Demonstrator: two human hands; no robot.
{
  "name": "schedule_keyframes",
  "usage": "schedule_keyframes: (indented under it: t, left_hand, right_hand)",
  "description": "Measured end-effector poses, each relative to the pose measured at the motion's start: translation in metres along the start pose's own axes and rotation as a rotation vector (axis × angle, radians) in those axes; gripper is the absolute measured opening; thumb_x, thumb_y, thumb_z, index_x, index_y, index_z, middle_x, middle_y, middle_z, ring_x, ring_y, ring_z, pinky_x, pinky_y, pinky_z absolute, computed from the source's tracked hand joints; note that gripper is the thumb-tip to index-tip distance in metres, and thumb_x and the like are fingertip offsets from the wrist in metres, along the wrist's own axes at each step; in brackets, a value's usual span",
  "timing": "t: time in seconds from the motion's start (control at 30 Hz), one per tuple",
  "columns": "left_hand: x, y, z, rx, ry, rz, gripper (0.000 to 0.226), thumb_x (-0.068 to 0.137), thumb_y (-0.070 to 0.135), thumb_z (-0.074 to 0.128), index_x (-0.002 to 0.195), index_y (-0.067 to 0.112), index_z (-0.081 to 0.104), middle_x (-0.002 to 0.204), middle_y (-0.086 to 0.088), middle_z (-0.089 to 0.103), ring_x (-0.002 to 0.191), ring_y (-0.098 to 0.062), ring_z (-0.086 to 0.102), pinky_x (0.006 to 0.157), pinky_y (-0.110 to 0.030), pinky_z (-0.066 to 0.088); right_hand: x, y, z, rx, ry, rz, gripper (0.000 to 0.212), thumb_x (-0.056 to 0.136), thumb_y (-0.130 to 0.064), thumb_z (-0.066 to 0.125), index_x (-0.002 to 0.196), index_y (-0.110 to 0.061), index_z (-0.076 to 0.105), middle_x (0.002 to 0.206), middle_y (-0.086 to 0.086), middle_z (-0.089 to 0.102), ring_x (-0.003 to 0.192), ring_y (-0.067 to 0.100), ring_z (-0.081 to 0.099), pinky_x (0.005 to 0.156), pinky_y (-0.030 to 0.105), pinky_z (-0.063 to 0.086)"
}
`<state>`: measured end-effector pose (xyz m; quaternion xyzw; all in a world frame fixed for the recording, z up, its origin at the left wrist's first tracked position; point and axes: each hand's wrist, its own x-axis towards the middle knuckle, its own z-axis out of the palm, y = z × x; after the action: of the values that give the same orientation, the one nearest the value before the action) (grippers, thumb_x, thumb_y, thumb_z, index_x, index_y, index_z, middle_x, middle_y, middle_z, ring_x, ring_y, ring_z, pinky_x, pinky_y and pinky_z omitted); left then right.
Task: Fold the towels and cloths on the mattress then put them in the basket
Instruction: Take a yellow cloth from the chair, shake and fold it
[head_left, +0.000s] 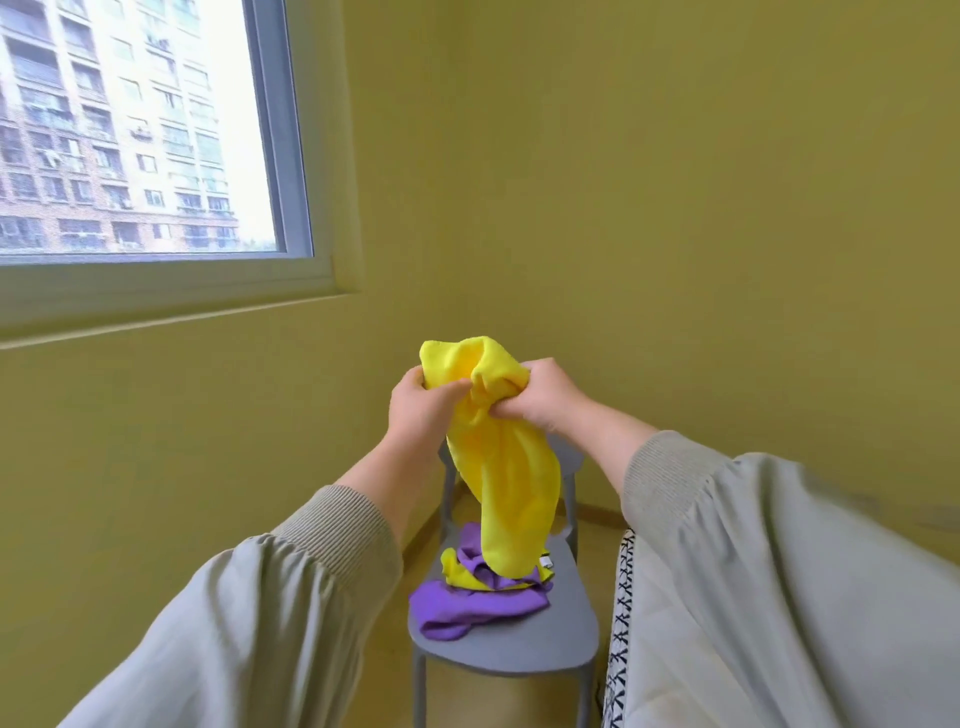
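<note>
A yellow cloth (501, 478) hangs bunched in the air above a grey chair. My left hand (423, 405) grips its upper left part, and my right hand (535, 400) grips the bunched fabric right beside it. The cloth's lower end dangles down to a pile on the chair seat. That pile holds a purple cloth (467, 608) and another yellow cloth (460, 571), crumpled together. No basket is in view.
The grey chair (545, 639) stands in the room's corner against yellow walls. A mattress edge with black-and-white trim (623, 613) lies at the right, mostly hidden by my sleeve. A window (135, 130) is at the upper left.
</note>
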<state>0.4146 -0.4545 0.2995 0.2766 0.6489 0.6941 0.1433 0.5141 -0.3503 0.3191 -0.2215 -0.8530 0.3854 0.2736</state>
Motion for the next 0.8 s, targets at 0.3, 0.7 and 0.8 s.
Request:
schedule_keyframes:
  t: [0.3,0.7,0.8]
  left_hand:
    - [-0.072,0.044,-0.034,0.067,-0.006,0.227,0.011,0.09,0.018,0.06,0.079,0.019,0.061,0.076,0.001,0.061,0.067,-0.012,0.056,0.057,-0.023,0.044]
    - [-0.087,0.027,0.041,-0.09,-0.056,0.108,0.016,0.09,0.019,0.058,0.074,0.016,0.06,0.077,-0.006,0.06,0.074,-0.021,0.056,0.067,-0.029,0.044]
    - [-0.085,0.02,0.073,-0.051,-0.108,0.096,0.011,0.087,0.013,0.061,0.077,0.014,0.063,0.077,-0.006,0.063,0.072,-0.021,0.059,0.067,-0.029,0.048]
  right_hand:
    - [-0.037,-0.047,0.012,0.019,0.094,-0.049,0.02,0.074,-0.005,0.072,0.07,-0.018,0.057,0.079,0.005,0.062,0.074,0.018,0.055,0.064,0.027,0.043]
    - [-0.056,-0.004,-0.015,-0.113,0.137,0.021,0.004,0.087,-0.016,0.059,0.085,-0.013,0.061,0.091,0.009,0.065,0.083,0.022,0.058,0.069,0.028,0.042]
    - [-0.056,0.026,-0.037,-0.073,0.129,0.099,0.019,0.088,-0.014,0.055,0.106,-0.01,0.057,0.106,0.013,0.063,0.099,0.029,0.059,0.081,0.034,0.047]
